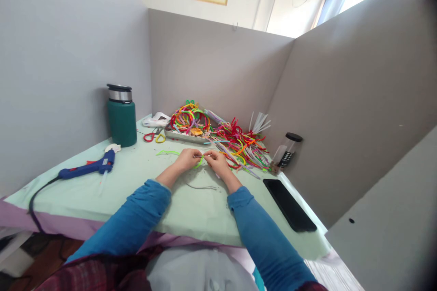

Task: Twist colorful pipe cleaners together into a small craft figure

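Note:
Both hands meet over the middle of the table, fingertips almost touching. My left hand (pixel 187 159) is closed in a pinch on a bright green pipe cleaner (pixel 167 152), whose free end sticks out to the left. My right hand (pixel 217 162) pinches at the same green piece from the other side. A thin grey strand also seems to run between the fingertips, though its kind is too small to tell. Just below the hands a grey pipe cleaner (pixel 201 187) lies loose on the pale green cloth (pixel 191 218).
Behind the hands, a metal tray (pixel 187 137) holds coiled pipe cleaners, with a loose heap (pixel 244 143) beside it. Scissors (pixel 155 137), a green bottle (pixel 122 120) and a blue glue gun (pixel 88 167) are left; a black phone (pixel 289 204) and clear bottle (pixel 288 151) right. Grey partitions enclose the table.

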`<state>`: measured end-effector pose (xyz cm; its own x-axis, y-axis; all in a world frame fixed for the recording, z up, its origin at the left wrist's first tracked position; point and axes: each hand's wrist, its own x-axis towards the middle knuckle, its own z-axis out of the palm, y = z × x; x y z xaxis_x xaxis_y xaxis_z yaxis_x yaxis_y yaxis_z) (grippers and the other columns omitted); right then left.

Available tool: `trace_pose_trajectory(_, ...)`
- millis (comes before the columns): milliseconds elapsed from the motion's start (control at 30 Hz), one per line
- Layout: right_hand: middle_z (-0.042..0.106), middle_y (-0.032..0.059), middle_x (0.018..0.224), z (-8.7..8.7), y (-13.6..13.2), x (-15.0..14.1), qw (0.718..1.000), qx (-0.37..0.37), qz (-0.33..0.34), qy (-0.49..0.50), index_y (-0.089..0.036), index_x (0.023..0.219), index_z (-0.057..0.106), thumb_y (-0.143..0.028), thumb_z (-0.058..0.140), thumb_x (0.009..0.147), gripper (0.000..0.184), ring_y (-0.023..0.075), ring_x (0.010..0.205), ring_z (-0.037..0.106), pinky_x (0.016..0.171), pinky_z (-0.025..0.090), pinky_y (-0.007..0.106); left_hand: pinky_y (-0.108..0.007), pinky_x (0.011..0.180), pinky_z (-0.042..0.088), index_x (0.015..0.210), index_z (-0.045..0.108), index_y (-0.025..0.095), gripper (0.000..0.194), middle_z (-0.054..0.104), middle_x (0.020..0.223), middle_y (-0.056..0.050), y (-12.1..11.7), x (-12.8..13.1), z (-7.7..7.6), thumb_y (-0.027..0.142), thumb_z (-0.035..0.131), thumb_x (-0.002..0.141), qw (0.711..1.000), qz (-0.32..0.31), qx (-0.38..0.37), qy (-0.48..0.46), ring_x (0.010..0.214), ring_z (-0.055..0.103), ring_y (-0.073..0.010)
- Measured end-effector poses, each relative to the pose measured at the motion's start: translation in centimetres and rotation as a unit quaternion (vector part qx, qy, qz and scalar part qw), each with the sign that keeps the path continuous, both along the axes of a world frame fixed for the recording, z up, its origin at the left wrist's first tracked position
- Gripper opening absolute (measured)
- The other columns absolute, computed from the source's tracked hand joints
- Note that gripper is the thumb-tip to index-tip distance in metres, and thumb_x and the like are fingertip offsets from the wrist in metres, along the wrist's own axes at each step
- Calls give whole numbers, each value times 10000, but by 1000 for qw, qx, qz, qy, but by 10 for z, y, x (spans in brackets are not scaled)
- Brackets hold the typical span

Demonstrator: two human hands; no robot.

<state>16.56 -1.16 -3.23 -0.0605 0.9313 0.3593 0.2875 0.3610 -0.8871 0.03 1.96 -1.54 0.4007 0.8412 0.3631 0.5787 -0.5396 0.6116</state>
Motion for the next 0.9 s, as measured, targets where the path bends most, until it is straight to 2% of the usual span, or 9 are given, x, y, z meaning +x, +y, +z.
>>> trace_pose_trajectory(133,465,-52,503,0,0,0,1000,2,3,2,-178,854,638,-332,572,731,207,103,448,373,440,274,225,-233,641,367,813,759,177,223,716,747,-42,2,-2,-2,261,581,709,1000,-2,28,6,675,564,-161)
trace_pose_trajectory(367,457,-55,501,0,0,0,1000,-4,9,8,-180,842,627,-349,582,731,207,103,452,379,444,280,222,-217,612,351,770,766,180,216,703,687,-33,1,-2,-1,297,589,734,1000,2,21,-6,643,555,-150)
trace_pose_trajectory(533,447,-58,496,0,0,0,1000,-6,20,22,-181,832,619,-341,585,735,189,98,446,371,447,277,220,-216,542,305,657,736,148,298,617,538,-12,-2,-2,3,389,592,760,1000,7,-4,-16,565,483,-124)
trace_pose_trajectory(700,447,-59,497,0,0,0,999,-6,21,26,-182,835,617,-347,577,741,194,98,441,370,447,280,221,-217,511,279,601,701,141,359,538,465,14,1,-3,0,451,600,750,999,7,-26,-29,511,430,-107)
trace_pose_trajectory(900,458,-56,499,-1,0,0,1000,-8,23,10,-187,847,618,-341,568,748,190,99,441,377,446,280,219,-226,524,293,612,705,140,339,578,505,0,0,-1,0,407,571,772,1000,9,-20,-3,513,456,-112)
